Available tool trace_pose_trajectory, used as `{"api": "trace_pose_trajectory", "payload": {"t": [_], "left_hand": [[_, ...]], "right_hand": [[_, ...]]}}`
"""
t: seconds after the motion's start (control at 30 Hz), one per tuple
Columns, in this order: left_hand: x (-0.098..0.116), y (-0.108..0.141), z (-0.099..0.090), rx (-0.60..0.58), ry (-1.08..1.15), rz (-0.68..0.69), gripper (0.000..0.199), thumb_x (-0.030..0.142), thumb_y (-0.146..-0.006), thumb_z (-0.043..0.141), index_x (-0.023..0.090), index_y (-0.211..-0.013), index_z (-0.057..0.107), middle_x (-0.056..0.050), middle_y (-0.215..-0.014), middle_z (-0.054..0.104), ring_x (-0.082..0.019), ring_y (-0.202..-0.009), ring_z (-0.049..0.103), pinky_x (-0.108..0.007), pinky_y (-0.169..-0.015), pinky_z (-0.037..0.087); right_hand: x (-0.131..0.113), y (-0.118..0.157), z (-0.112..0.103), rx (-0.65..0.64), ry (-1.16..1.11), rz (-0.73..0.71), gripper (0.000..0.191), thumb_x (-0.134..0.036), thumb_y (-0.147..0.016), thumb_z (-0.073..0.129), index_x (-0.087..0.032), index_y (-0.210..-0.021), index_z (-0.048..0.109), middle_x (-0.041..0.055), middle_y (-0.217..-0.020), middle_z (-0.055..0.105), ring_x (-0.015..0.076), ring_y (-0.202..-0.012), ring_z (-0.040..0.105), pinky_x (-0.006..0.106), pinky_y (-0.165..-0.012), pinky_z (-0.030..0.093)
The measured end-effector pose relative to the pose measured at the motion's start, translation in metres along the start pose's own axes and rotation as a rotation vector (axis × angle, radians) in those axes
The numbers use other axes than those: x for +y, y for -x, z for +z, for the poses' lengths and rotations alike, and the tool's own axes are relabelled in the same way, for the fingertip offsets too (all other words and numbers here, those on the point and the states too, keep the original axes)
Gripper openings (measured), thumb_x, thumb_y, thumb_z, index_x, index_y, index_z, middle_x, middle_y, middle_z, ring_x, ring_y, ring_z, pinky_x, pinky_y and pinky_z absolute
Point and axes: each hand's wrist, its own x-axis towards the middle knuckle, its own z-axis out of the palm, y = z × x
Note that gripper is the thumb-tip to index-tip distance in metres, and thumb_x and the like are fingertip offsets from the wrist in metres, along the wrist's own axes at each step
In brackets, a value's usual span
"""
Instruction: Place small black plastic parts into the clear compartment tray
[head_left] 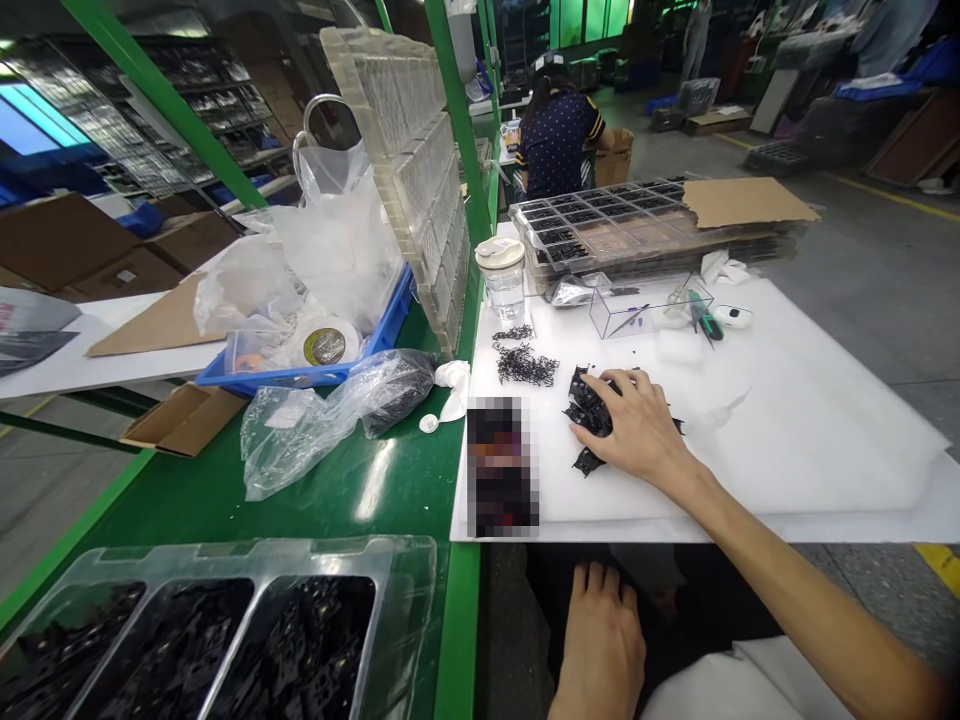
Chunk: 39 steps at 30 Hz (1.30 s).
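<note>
My right hand (637,425) reaches over the white foam sheet (810,420), its fingers spread and curved over a cluster of black plastic parts (587,412). Some of the parts stick out to the left of the fingers and below them; the rest lie hidden under the palm. My left hand (604,625) rests on my lap below the table edge, back up, with its fingertips bent out of sight. Small black pieces (527,366) lie in a loose pile left of the cluster. A pixelated dark rectangle (502,470) is near the table's front left corner.
A lidded clear cup (501,280), a clear box (649,312) and a green-handled tool (707,322) stand farther back. Behind them are stacked divided trays (615,225). At left, a blue tray (300,378) holds plastic bags; a tray of black parts (247,590) is nearer. A person (559,130) sits beyond.
</note>
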Motion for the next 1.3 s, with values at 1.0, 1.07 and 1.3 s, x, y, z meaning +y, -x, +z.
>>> {"api": "trace_pose_trajectory", "payload": {"t": [1.0, 1.07, 1.3], "left_hand": [[0.001, 0.002, -0.006, -0.007, 0.003, 0.003, 0.029, 0.032, -0.094, 0.065, 0.016, -0.118, 0.065, -0.011, -0.128, 0.065, -0.03, -0.122, 0.059, -0.056, -0.103, 0.046], [0.001, 0.002, -0.005, -0.01, 0.002, 0.004, 0.029, 0.032, -0.094, 0.065, 0.016, -0.118, 0.066, -0.011, -0.128, 0.065, -0.03, -0.122, 0.059, -0.056, -0.103, 0.046], [0.002, 0.002, -0.005, -0.002, 0.008, -0.002, 0.028, 0.031, -0.094, 0.065, 0.016, -0.117, 0.066, -0.011, -0.128, 0.065, -0.03, -0.122, 0.059, -0.056, -0.103, 0.046]], "right_hand": [[-0.003, -0.01, 0.003, 0.0, -0.043, 0.031, 0.057, -0.045, -0.085, 0.055, -0.016, -0.134, 0.055, 0.0149, -0.112, 0.051, 0.0301, -0.093, 0.056, 0.042, -0.084, 0.049], [-0.003, -0.011, 0.002, -0.01, -0.036, 0.027, 0.056, -0.044, -0.087, 0.054, -0.016, -0.135, 0.054, 0.0149, -0.113, 0.051, 0.029, -0.092, 0.056, 0.041, -0.084, 0.049], [-0.006, -0.016, -0.002, -0.075, 0.022, -0.002, 0.066, -0.043, -0.09, 0.05, -0.018, -0.15, 0.042, 0.0152, -0.109, 0.056, 0.03, -0.087, 0.057, 0.041, -0.078, 0.046]]}}
